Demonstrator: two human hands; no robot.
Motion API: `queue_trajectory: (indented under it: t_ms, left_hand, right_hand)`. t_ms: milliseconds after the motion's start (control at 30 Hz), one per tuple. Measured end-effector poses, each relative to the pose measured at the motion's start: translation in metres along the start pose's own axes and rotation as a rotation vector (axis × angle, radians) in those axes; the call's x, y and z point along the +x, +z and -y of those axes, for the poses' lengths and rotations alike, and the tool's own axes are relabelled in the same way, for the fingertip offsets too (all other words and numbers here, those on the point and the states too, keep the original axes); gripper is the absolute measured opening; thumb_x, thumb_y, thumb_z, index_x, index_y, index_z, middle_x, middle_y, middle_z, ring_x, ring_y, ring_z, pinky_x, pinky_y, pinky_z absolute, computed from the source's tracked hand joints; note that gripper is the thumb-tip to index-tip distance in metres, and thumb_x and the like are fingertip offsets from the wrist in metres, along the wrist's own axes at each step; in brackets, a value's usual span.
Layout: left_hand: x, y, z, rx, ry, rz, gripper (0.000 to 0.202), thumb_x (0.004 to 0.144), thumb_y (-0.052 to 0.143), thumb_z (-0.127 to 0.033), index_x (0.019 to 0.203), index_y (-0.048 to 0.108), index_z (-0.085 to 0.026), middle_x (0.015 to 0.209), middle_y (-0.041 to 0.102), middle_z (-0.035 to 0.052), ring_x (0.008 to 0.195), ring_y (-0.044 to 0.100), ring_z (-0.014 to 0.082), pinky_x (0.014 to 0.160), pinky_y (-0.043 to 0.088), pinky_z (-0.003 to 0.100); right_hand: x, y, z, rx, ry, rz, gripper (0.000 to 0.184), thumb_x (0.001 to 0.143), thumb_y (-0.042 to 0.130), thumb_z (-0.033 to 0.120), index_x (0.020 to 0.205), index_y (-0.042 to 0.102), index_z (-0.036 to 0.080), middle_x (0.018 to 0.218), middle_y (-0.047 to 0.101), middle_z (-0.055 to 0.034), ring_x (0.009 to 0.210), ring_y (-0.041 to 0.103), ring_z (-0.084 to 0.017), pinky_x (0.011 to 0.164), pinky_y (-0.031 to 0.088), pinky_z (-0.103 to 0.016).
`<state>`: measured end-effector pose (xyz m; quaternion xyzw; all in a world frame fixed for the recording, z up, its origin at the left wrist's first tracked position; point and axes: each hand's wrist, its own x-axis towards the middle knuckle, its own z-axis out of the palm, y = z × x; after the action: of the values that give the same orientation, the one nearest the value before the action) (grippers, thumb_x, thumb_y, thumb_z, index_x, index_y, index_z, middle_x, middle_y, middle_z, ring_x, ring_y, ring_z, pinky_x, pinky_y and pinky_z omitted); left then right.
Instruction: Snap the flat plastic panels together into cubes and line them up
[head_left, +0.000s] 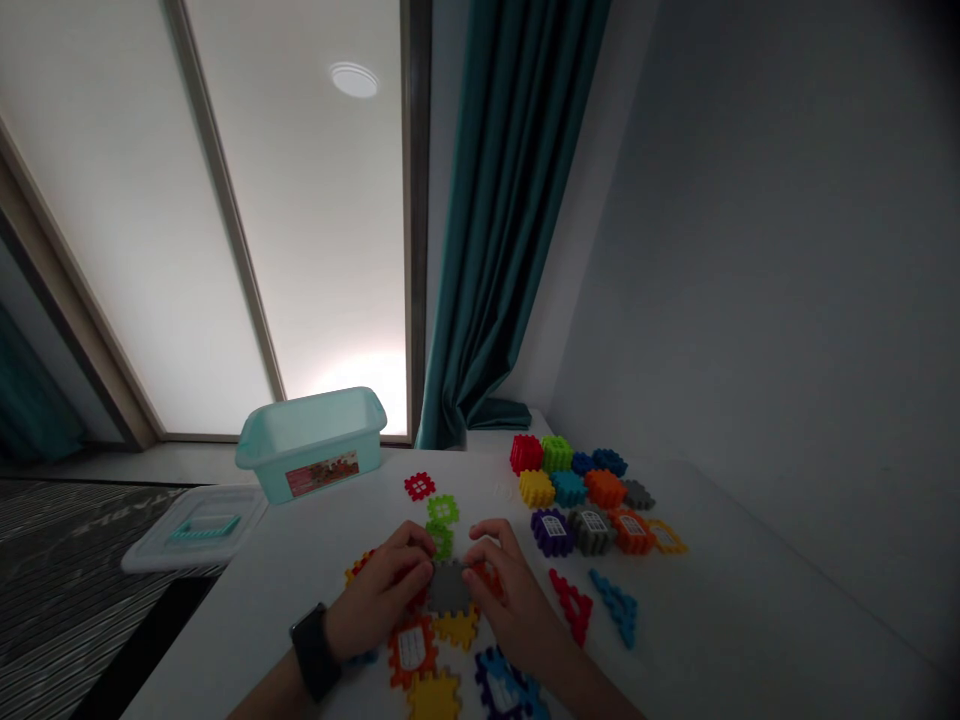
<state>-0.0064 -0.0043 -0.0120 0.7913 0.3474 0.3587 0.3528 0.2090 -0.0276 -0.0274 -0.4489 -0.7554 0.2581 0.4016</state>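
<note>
Both my hands meet over a grey interlocking tile (449, 588) near the front of the white table (720, 620). My left hand (380, 592), with a dark watch on its wrist, pinches the tile's left edge. My right hand (510, 598) grips its right edge with curled fingers. Around the tile lie joined flat tiles: orange (411, 648), yellow (455, 628), another yellow (433, 695) and a blue-purple one (501, 688). Two green tiles (442, 510) and a red tile (419, 486) lie just beyond my fingers.
Stacks of coloured tiles (581, 490) sit at the right back of the table; a red triangle piece (571, 603) and a blue one (616, 603) lie nearer. A pale green tub (311, 442) stands at the left back, its lid (196, 526) beside it. Curtain behind.
</note>
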Motion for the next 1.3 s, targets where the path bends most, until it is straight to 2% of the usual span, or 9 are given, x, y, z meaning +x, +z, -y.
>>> queue_trajectory:
  t_ms: [133,233,333,467,667,833,933,1067,1300]
  left_hand:
    - [0.0,0.001,-0.002,0.03,0.009,-0.009,0.04,0.102,0.04,-0.039,0.072,0.057,-0.019,0.099,0.058,0.0058,0.09,0.058,0.0185,0.085,0.051,0.032]
    - [-0.001,0.001,-0.006,0.069,0.023,-0.043,0.033,0.102,0.042,-0.037,0.079,0.059,-0.019,0.1,0.058,0.0062,0.092,0.059,0.0194,0.086,0.051,0.032]
    - [-0.002,0.0,-0.008,0.095,0.045,-0.047,0.024,0.099,0.046,-0.036,0.089,0.061,-0.02,0.103,0.057,0.0071,0.096,0.059,0.0214,0.088,0.051,0.034]
    - [-0.003,-0.001,-0.004,0.11,0.066,-0.031,0.02,0.093,0.053,-0.037,0.097,0.062,-0.02,0.108,0.056,0.0084,0.101,0.058,0.0237,0.09,0.05,0.036]
    - [-0.003,-0.001,-0.001,0.097,0.088,-0.003,0.019,0.09,0.057,-0.036,0.097,0.061,-0.02,0.112,0.055,0.0089,0.101,0.058,0.0233,0.091,0.05,0.037]
    - [-0.005,-0.005,0.012,0.227,0.161,-0.154,0.028,0.082,0.069,-0.039,0.1,0.059,-0.02,0.113,0.056,0.01,0.101,0.059,0.0249,0.089,0.053,0.038]
    - [-0.007,-0.01,0.025,0.39,0.24,-0.207,0.04,0.078,0.075,-0.044,0.108,0.062,-0.022,0.117,0.057,0.0113,0.103,0.059,0.0274,0.088,0.054,0.04]
    - [-0.009,-0.012,0.035,0.512,0.304,-0.185,0.047,0.076,0.078,-0.046,0.115,0.064,-0.023,0.118,0.058,0.0113,0.102,0.059,0.0276,0.086,0.055,0.04]
    - [-0.01,-0.011,0.038,0.588,0.305,-0.119,0.053,0.072,0.083,-0.042,0.119,0.063,-0.025,0.12,0.059,0.0102,0.102,0.059,0.0275,0.087,0.054,0.041]
  right_hand:
    - [0.0,-0.001,0.002,-0.021,0.009,0.002,0.011,0.098,0.048,0.028,0.094,0.057,0.023,0.118,0.049,-0.0078,0.103,0.06,-0.021,0.078,0.054,-0.03]
    - [0.002,-0.003,0.001,-0.062,-0.036,-0.052,0.009,0.097,0.049,0.025,0.094,0.057,0.023,0.116,0.051,-0.0073,0.108,0.059,-0.022,0.086,0.053,-0.032]
    - [0.001,-0.004,-0.003,-0.11,-0.133,-0.109,0.012,0.098,0.047,0.022,0.099,0.059,0.025,0.116,0.051,-0.0072,0.108,0.059,-0.021,0.093,0.052,-0.034]
    - [-0.003,-0.003,-0.009,-0.195,-0.289,-0.148,0.017,0.099,0.046,0.019,0.105,0.06,0.026,0.114,0.053,-0.008,0.108,0.058,-0.021,0.089,0.054,-0.034]
    - [-0.004,-0.004,-0.008,-0.272,-0.464,-0.149,0.025,0.098,0.047,0.014,0.114,0.058,0.029,0.111,0.057,-0.0074,0.108,0.059,-0.022,0.09,0.055,-0.036]
    - [-0.001,-0.005,-0.005,-0.266,-0.389,-0.115,0.025,0.093,0.052,0.014,0.113,0.058,0.027,0.114,0.058,-0.0093,0.108,0.06,-0.023,0.09,0.056,-0.038]
    - [-0.001,-0.008,-0.003,-0.237,-0.293,-0.059,0.042,0.087,0.058,0.014,0.127,0.053,0.027,0.126,0.055,-0.0109,0.118,0.056,-0.025,0.099,0.053,-0.041]
    - [0.0,-0.015,-0.004,-0.223,-0.195,0.07,0.065,0.081,0.067,0.017,0.14,0.045,0.028,0.139,0.047,-0.0106,0.131,0.047,-0.028,0.108,0.047,-0.045]
    - [0.004,-0.017,-0.01,-0.204,-0.177,0.146,0.06,0.075,0.076,0.018,0.13,0.053,0.028,0.13,0.053,-0.0087,0.124,0.051,-0.028,0.104,0.048,-0.046]
